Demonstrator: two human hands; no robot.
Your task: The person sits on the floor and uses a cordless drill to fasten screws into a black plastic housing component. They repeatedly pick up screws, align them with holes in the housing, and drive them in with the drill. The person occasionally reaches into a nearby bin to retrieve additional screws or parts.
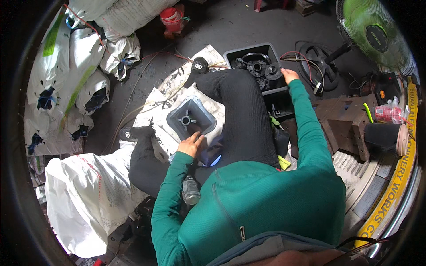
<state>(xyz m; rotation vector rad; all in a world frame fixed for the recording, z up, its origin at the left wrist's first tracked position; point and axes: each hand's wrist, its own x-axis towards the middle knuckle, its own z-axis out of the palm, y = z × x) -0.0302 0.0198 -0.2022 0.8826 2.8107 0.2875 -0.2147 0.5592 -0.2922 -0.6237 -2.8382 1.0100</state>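
Observation:
A dark grey square tub (205, 116) rests between my legs on white sacking, with a small grey spoked ring part (186, 120) inside. My left hand (192, 144) lies at the tub's near rim, fingers stretched over the edge. To the right, a black rectangular crate (270, 49) holds several round black plastic parts (256, 67). My right hand (290, 76) is at the crate's right side, its fingers closed at the edge of a round black part with a hub (273, 71). The fingertips are partly hidden there.
White sacks (57, 88) are piled on the left, with a loose white bag (84, 195) nearer. A red bucket (171, 17) stands at the back. On the right are a green fan (377, 37), cables and a brown metal block (344, 119). A grey cylindrical object (191, 190) lies by my left arm.

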